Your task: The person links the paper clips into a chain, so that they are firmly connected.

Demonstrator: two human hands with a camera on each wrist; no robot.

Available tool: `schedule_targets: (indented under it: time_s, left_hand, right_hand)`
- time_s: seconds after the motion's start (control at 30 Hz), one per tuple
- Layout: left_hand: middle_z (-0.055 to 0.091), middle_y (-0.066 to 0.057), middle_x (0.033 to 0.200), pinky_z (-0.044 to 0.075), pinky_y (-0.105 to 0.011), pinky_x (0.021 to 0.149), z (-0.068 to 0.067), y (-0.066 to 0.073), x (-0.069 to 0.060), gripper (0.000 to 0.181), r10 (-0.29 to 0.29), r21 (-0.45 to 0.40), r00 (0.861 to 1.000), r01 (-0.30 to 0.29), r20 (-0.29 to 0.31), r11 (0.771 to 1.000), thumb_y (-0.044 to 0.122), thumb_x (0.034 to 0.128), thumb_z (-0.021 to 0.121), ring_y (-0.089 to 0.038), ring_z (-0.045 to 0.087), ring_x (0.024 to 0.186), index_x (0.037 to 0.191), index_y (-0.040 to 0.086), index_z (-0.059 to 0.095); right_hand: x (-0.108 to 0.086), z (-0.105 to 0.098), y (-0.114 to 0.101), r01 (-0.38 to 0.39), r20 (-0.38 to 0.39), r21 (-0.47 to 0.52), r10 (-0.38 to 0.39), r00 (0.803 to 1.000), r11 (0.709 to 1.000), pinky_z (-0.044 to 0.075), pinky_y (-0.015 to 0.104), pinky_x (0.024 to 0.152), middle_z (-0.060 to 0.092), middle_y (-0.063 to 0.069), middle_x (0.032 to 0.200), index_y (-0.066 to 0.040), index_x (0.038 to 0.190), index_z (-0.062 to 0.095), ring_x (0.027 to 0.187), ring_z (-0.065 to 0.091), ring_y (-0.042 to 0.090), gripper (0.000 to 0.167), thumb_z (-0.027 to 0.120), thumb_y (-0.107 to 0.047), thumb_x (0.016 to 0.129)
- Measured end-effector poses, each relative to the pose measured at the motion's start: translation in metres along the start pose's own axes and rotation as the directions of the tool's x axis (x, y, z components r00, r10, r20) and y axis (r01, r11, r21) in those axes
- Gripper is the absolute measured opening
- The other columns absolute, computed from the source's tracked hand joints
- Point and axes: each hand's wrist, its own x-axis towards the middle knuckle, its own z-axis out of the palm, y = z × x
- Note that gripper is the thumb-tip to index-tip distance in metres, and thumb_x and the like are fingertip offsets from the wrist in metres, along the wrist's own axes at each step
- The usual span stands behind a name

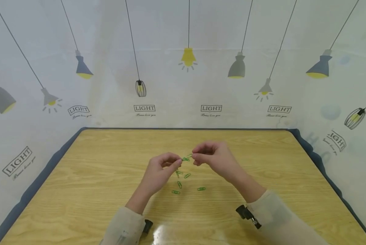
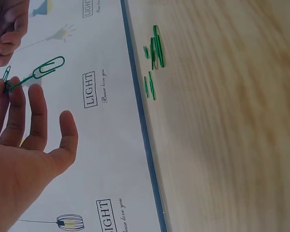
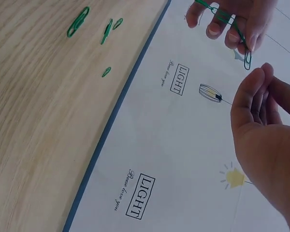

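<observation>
My left hand point(image 1: 159, 170) pinches a linked chain of green paper clips point(image 3: 222, 17) between thumb and forefinger, above the table. Part of the chain hangs across the fingers in the right wrist view, and one linked clip point(image 2: 49, 67) sticks out past the fingertips in the left wrist view. Close to its right, my right hand point(image 1: 221, 160) has thumb and forefinger together on what looks like a green paper clip point(image 1: 190, 155), mostly hidden by the fingertips. The two hands' fingertips are a small gap apart.
Loose green paper clips lie on the wooden table point(image 1: 109, 190) below the hands, among them one clip point(image 1: 201, 188) to the right and another clip point(image 1: 176, 192) nearer me. A wall sheet point(image 1: 170, 81) printed with lamps stands behind the table's dark edge.
</observation>
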Motion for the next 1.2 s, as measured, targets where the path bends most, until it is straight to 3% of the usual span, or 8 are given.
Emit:
schedule_targets:
  time_s: [0.17, 0.4, 0.57, 0.8, 1.0, 1.2]
  left_hand:
    - [0.079, -0.008, 0.110, 0.056, -0.054, 0.105, 0.003, -0.002, 0.000, 0.017, 0.025, -0.006, 1.000, -0.024, 0.012, 1.000, 0.025, 0.1051, 0.070, -0.015, 0.073, 0.101, 0.113, 0.013, 0.078]
    - [0.079, -0.008, 0.112, 0.056, -0.055, 0.106, 0.004, -0.003, 0.000, 0.017, 0.039, 0.006, 0.999, -0.039, 0.010, 0.999, 0.025, 0.1045, 0.070, -0.017, 0.074, 0.104, 0.115, 0.013, 0.078]
    - [0.079, -0.006, 0.112, 0.056, -0.054, 0.106, 0.004, 0.000, -0.001, 0.018, 0.046, 0.005, 0.999, -0.046, 0.014, 0.999, 0.025, 0.1049, 0.070, -0.017, 0.074, 0.104, 0.115, 0.013, 0.078]
    - [0.079, -0.007, 0.112, 0.056, -0.054, 0.107, 0.004, 0.002, -0.001, 0.017, 0.067, 0.009, 0.998, -0.067, 0.013, 0.998, 0.024, 0.1051, 0.070, -0.016, 0.073, 0.104, 0.115, 0.013, 0.078]
    - [0.079, -0.006, 0.112, 0.056, -0.053, 0.106, 0.003, 0.002, -0.001, 0.017, 0.087, 0.038, 0.996, -0.087, 0.020, 0.995, 0.025, 0.1053, 0.070, -0.017, 0.074, 0.104, 0.115, 0.014, 0.078]
    - [0.080, -0.002, 0.107, 0.057, -0.054, 0.104, 0.004, 0.002, -0.002, 0.014, 0.130, 0.081, 0.991, -0.131, 0.016, 0.988, 0.022, 0.1050, 0.070, -0.019, 0.074, 0.103, 0.112, 0.014, 0.079]
  right_hand:
    - [-0.003, 0.011, 0.001, 0.058, -0.037, -0.047, -0.059, 0.998, 0.997, 0.064, 0.030, 0.077, 0.077, 0.008, 0.093, -0.004, 0.106, 0.076, 0.082, 0.075, 0.024, 0.010, 0.075, -0.011, 0.100]
    - [-0.009, 0.019, 0.006, 0.071, -0.077, -0.092, -0.078, 0.994, 0.993, 0.062, 0.027, 0.076, 0.077, 0.009, 0.093, -0.006, 0.105, 0.075, 0.086, 0.075, 0.033, 0.007, 0.075, -0.012, 0.100]
    - [-0.011, 0.022, 0.006, 0.096, -0.087, -0.114, -0.106, 0.991, 0.989, 0.062, 0.027, 0.075, 0.077, 0.009, 0.093, -0.007, 0.104, 0.076, 0.086, 0.076, 0.031, 0.006, 0.075, -0.011, 0.100]
    - [-0.011, 0.026, 0.006, 0.094, -0.102, -0.147, -0.109, 0.989, 0.985, 0.062, 0.025, 0.073, 0.078, 0.007, 0.092, -0.008, 0.102, 0.077, 0.087, 0.076, 0.033, 0.004, 0.075, -0.011, 0.100]
    - [-0.013, 0.026, 0.005, 0.078, -0.137, -0.187, -0.105, 0.985, 0.979, 0.061, 0.025, 0.071, 0.078, 0.007, 0.090, -0.008, 0.100, 0.077, 0.082, 0.076, 0.026, 0.004, 0.075, -0.011, 0.100]
    - [-0.015, 0.029, 0.008, 0.165, -0.151, -0.290, -0.215, 0.965, 0.943, 0.062, 0.026, 0.067, 0.078, 0.005, 0.086, -0.005, 0.098, 0.078, 0.077, 0.076, 0.025, 0.006, 0.075, -0.011, 0.100]
